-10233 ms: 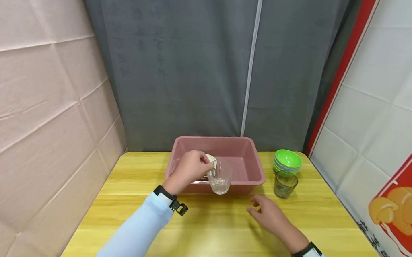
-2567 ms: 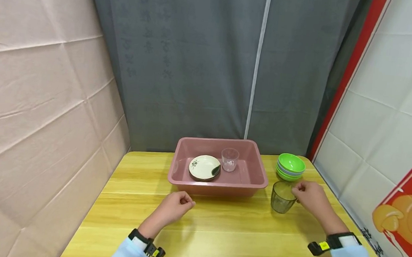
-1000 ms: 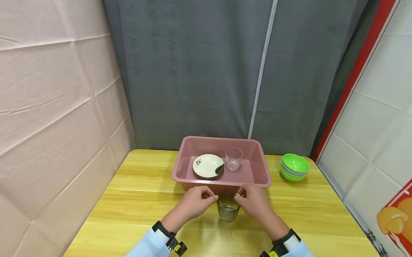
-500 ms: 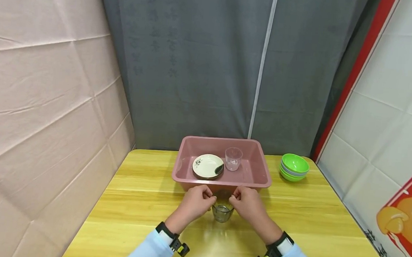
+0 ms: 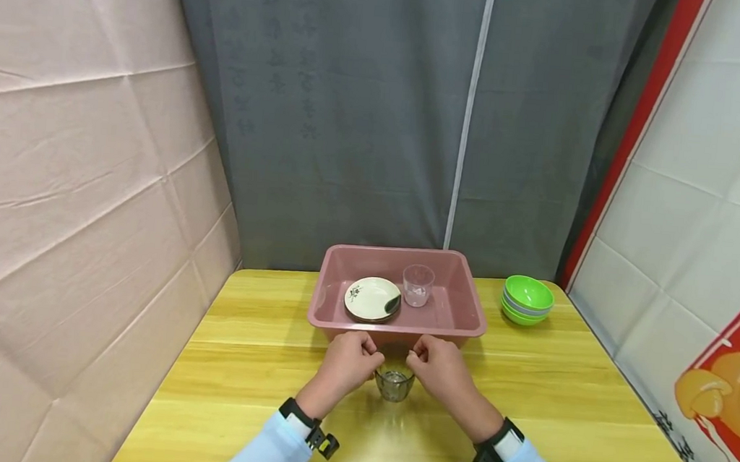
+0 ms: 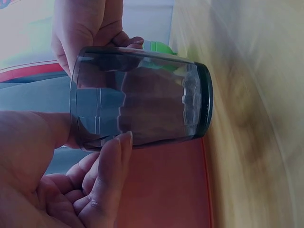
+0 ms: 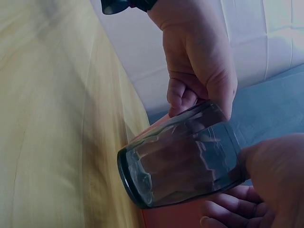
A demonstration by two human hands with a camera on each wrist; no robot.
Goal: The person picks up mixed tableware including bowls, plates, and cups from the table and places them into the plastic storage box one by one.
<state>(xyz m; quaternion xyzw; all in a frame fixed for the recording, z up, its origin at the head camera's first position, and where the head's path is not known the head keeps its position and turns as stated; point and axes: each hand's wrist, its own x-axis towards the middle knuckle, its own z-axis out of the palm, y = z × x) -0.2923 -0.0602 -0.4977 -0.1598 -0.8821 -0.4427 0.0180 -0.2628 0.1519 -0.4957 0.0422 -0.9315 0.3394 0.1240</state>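
A smoky grey drinking glass [image 5: 393, 385] stands upright in front of the pink tub, between my two hands. My left hand [image 5: 348, 363] pinches the left side of its rim, thumb at the mouth and fingers outside, as the left wrist view shows. On the opposite side my right hand [image 5: 440, 367] pinches the rim; the right wrist view shows its thumb [image 7: 256, 159] at the mouth. The glass [image 6: 142, 99] has a thick base close to the wooden tabletop; whether it touches I cannot tell. Inside the glass only clear, faceted walls show.
Behind the hands, the pink tub [image 5: 395, 327] holds white plates [image 5: 367, 300], stacked at its left, and a clear glass [image 5: 418, 285] to their right. Stacked green and grey bowls [image 5: 528, 294] stand on the table's [image 5: 235, 373] back right. Grey cloth hangs behind.
The clear glass went from my left hand into the tub. My right hand brought the smoky glass left from beside the bowls, and the left hand joined it. Lately both shifted slightly left.
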